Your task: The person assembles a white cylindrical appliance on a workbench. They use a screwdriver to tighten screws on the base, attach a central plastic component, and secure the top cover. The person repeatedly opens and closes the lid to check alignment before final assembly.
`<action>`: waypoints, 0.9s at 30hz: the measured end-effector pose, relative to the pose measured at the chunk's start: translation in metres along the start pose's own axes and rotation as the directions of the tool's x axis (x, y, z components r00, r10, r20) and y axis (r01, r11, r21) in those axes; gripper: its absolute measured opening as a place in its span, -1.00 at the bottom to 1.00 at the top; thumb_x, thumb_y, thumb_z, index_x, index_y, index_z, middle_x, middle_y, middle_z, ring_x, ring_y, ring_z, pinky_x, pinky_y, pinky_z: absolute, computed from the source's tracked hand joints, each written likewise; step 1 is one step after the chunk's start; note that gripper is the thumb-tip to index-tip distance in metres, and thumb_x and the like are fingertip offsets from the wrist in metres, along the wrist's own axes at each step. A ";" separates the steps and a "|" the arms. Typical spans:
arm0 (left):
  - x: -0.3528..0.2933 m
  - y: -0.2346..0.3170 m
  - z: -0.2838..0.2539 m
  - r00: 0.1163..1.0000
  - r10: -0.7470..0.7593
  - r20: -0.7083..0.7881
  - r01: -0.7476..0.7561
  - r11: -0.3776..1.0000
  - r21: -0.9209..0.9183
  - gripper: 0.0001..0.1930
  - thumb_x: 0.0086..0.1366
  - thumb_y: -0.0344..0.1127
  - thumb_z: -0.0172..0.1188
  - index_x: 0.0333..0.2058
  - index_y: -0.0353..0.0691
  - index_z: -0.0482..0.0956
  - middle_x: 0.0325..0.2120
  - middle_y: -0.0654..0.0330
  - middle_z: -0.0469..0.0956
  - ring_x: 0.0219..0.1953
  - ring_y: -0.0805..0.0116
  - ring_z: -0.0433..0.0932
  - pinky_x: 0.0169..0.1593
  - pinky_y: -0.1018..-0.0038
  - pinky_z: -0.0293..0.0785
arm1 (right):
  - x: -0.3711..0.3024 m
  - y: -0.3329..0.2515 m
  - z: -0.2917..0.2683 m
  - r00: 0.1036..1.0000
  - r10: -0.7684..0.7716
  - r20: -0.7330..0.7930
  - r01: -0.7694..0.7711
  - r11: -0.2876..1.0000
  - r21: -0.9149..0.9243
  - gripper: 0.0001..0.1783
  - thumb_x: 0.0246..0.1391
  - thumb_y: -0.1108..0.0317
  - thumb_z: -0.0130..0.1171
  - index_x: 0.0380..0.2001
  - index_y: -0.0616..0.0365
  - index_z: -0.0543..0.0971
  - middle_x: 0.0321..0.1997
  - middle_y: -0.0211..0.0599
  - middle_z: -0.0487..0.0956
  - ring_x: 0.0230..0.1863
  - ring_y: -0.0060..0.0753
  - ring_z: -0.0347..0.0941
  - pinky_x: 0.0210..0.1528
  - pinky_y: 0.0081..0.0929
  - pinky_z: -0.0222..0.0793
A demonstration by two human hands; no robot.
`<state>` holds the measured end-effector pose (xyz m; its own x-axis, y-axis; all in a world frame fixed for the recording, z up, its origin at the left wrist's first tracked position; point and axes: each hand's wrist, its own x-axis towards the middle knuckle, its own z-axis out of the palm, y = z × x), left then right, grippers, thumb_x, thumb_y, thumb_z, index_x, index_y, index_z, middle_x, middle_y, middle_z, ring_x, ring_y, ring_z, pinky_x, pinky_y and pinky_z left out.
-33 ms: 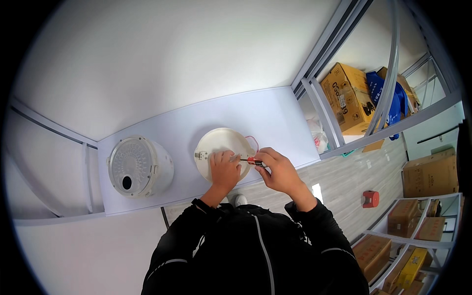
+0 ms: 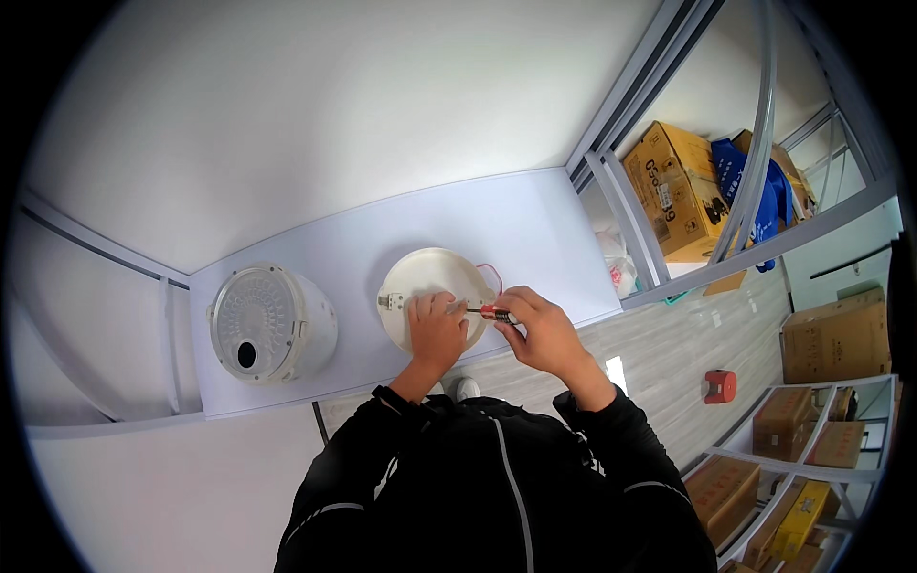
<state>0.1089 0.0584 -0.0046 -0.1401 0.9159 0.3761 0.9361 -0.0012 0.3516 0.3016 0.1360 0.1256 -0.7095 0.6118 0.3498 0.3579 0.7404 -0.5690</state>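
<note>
Right hand (image 2: 543, 334): fingers closed around screwdriver (image 2: 491, 313), at round cover's (image 2: 445, 267) right side. Left hand (image 2: 437, 334): over cover (finger closure unclear).

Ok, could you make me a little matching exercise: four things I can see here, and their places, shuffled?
Things:
1. Screwdriver
2. Drum
3. Red stool
4. Dish

Places:
A. On the floor
B. Under the left hand
C. At the left end of the table
D. In the right hand

Pairs: 1-D, 2-C, 3-A, 4-B
</note>
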 end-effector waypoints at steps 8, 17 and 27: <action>0.000 -0.001 0.001 1.000 0.022 -0.005 -0.022 1.000 0.005 -0.66 0.08 -0.24 0.40 -0.11 -0.01 0.81 -0.07 0.27 0.51 0.14 0.17 0.39 0.34 -0.02 0.17 | 0.014 -0.015 -0.006 0.930 0.358 0.083 -0.293 0.859 -0.420 -0.69 0.17 0.12 0.39 -0.30 0.17 0.65 -0.50 -0.15 0.61 -0.53 -0.01 0.59 -0.47 -0.18 0.51; -0.001 -0.003 0.002 0.999 0.026 -0.027 -0.027 0.999 -0.021 -0.67 0.09 -0.24 0.40 -0.12 -0.01 0.81 -0.07 0.27 0.53 0.13 0.16 0.40 0.35 -0.04 0.17 | 0.017 -0.013 -0.005 0.990 -0.131 0.042 0.136 0.976 -0.169 -0.72 0.17 0.26 0.35 -0.16 0.21 0.59 -0.18 -0.03 0.55 -0.39 0.12 0.61 -0.40 -0.12 0.52; 0.000 -0.004 0.000 0.999 0.008 0.049 -0.006 0.999 -0.038 -0.66 0.10 -0.25 0.40 -0.10 -0.02 0.80 -0.09 0.30 0.54 0.14 0.16 0.40 0.38 -0.06 0.14 | 0.010 -0.009 -0.005 0.990 0.066 0.125 -0.049 0.990 -0.134 -0.45 0.20 0.16 0.39 0.12 0.24 0.47 -0.16 0.10 0.56 -0.29 0.21 0.61 -0.32 -0.05 0.53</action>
<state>0.1051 0.0582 -0.0057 -0.1168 0.9345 0.3361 0.9239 -0.0219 0.3821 0.2941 0.1374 0.1379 -0.7545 0.6198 0.2158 0.4704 0.7400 -0.4807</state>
